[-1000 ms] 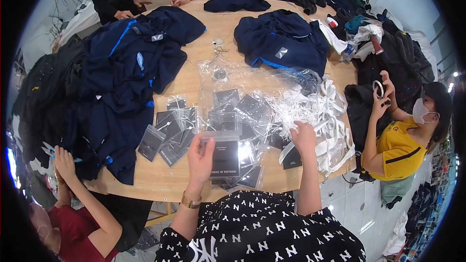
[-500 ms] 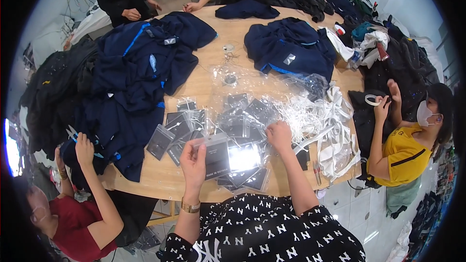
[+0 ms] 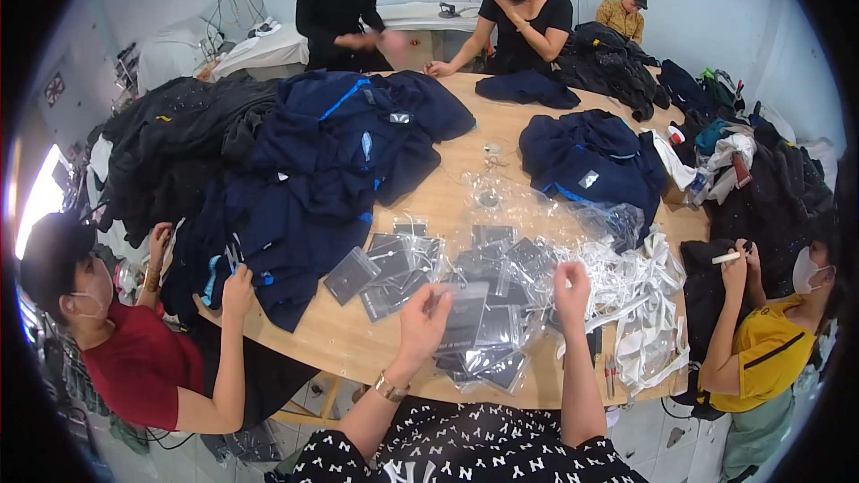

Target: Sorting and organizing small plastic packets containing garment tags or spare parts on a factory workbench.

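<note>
Pinched between the thumb and fingers of my left hand (image 3: pixel 423 326) is a dark grey tag in a clear plastic sleeve (image 3: pixel 467 311), held upright above the table. My right hand (image 3: pixel 571 297) is raised to its right, thumb and fingertips together beside the white strings. Whatever those fingertips hold is too small to make out. Under and beyond my hands lie several more sleeved dark tags (image 3: pixel 389 259), heaped and overlapping. A tangle of thin white strings (image 3: pixel 617 273) spreads to the right of them, with crumpled clear plastic (image 3: pixel 519 201) behind.
Navy garments (image 3: pixel 300 188) cover the table's left side; another navy garment (image 3: pixel 591 156) lies at the back right. White straps (image 3: pixel 649 331) and a slim red-handled tool (image 3: pixel 611 377) are at the right edge. Co-workers surround the table; the left one holds scissors (image 3: pixel 234 255), the right one a tape roll (image 3: pixel 726 258).
The view has tilted up, showing more of the room. My right fingers, earlier down at the strings, now point up in a pinch. The left hand still holds the tag, slightly farther right.
</note>
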A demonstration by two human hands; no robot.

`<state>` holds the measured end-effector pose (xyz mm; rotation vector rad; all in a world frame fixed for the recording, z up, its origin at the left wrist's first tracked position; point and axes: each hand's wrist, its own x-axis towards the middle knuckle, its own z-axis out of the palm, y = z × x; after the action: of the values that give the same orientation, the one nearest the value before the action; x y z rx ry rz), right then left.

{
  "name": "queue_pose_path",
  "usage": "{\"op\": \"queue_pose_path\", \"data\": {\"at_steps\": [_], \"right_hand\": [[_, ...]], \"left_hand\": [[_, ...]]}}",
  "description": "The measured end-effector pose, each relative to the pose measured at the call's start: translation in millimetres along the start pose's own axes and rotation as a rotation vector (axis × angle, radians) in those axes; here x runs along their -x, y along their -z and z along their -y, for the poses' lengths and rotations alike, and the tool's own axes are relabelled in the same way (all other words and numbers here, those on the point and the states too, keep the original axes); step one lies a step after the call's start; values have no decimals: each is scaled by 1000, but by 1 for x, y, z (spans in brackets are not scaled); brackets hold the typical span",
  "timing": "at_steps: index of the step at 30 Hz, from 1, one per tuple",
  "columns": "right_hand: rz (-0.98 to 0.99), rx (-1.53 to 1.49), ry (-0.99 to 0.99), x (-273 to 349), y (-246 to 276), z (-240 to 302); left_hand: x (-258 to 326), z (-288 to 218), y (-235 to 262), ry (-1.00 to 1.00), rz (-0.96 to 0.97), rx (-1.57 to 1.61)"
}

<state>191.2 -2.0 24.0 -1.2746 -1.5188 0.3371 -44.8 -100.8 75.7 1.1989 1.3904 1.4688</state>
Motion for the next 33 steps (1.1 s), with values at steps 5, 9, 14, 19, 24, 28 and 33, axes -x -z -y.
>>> {"op": "queue_pose_path", "data": {"at_steps": [5,9,14,19,24,28,33], "right_hand": [[41,-699,-328,-29,29,81],[178,-537,-233,-14,19,114],[249,-367,-244,12,0,126],[225,-260,-160,15,-5,130],[280,-187,-94,13,-7,132],[282,-345,-137,14,-6,117],[534,-477,-207,12,15,114]], "left_hand": [[-19,-27,-18,-60,12,29],[-20,-28,-33,-93,30,65],[-7,-26,-38,-86,20,99],[-3,-20,-33,-74,20,59],[-2,-17,-33,-140,-7,0],[2,-23,-32,-220,27,-159],[10,-19,-22,-133,165,-56]]}}
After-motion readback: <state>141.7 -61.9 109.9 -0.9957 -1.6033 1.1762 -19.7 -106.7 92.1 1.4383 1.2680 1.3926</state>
